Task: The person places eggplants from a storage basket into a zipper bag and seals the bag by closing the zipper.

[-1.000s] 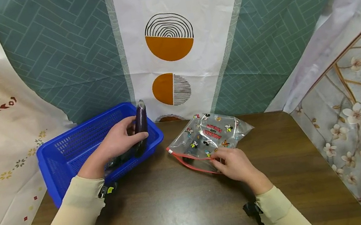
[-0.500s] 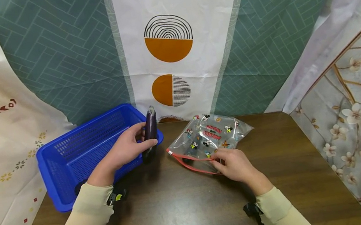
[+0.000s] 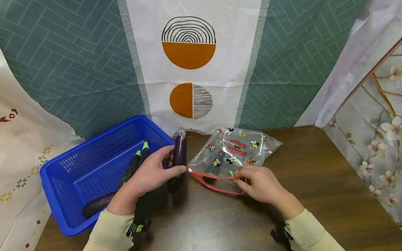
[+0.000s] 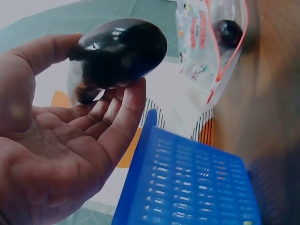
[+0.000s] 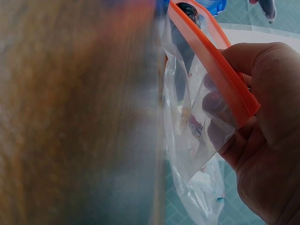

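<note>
My left hand (image 3: 153, 172) grips a dark purple eggplant (image 3: 179, 153) between thumb and fingers, its stem end up, just left of the clear zip bag (image 3: 234, 148). In the left wrist view the eggplant's glossy rounded end (image 4: 126, 51) faces the camera. My right hand (image 3: 261, 182) pinches the bag's red zip edge (image 3: 214, 186) at its right end, and the mouth gapes. A dark, shiny rounded thing (image 4: 228, 33) lies inside the bag near the mouth; most of it is hidden in the head view.
At the left stands a blue perforated basket (image 3: 47, 180). Another eggplant (image 3: 96, 205) lies in it, beside dark green vegetables with light green tips (image 3: 130, 167), partly behind my left forearm. The brown wooden table (image 3: 187, 237) meets patterned cloths at the back and sides.
My left hand has carried the eggplant from over the basket rightward and toward the bag, uncovering the vegetables in the basket. My right hand has stayed at the bag's edge.
</note>
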Demonstrator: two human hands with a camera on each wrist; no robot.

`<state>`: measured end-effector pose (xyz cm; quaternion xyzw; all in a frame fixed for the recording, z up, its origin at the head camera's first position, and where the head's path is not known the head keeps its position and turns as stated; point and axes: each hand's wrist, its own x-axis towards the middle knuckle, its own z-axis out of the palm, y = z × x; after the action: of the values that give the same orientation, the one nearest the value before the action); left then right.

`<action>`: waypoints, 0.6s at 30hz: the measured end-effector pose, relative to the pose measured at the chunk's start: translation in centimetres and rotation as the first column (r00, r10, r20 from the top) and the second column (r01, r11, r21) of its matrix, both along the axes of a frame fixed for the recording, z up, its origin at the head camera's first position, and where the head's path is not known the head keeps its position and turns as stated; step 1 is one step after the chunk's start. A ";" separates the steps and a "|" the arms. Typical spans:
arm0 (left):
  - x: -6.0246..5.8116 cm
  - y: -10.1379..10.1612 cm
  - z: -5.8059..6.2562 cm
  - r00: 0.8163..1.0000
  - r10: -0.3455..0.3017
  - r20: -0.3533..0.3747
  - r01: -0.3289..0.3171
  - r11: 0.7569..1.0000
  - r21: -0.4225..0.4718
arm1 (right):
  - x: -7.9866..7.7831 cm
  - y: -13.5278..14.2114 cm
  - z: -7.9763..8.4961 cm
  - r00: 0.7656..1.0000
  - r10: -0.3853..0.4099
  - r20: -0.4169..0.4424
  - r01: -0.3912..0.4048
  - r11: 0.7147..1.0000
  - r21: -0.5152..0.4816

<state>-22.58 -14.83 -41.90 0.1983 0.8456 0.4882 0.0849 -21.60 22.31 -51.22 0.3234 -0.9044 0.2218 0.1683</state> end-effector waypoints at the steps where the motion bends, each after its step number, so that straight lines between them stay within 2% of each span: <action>1: 0.1 0.1 -0.2 1.000 -0.003 0.001 0.003 1.000 -0.004 | 0.0 0.0 0.0 1.000 0.000 -0.004 0.000 1.000 0.000; 18: 0.6 1.9 -3.1 0.990 -0.142 0.018 0.143 0.989 -0.047 | 0.0 0.0 0.1 1.000 0.000 -0.002 0.000 1.000 0.004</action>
<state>-22.03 -12.95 -45.04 0.2525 0.8402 0.4619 0.1304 -21.57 22.26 -51.15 0.3238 -0.9047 0.2196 0.1689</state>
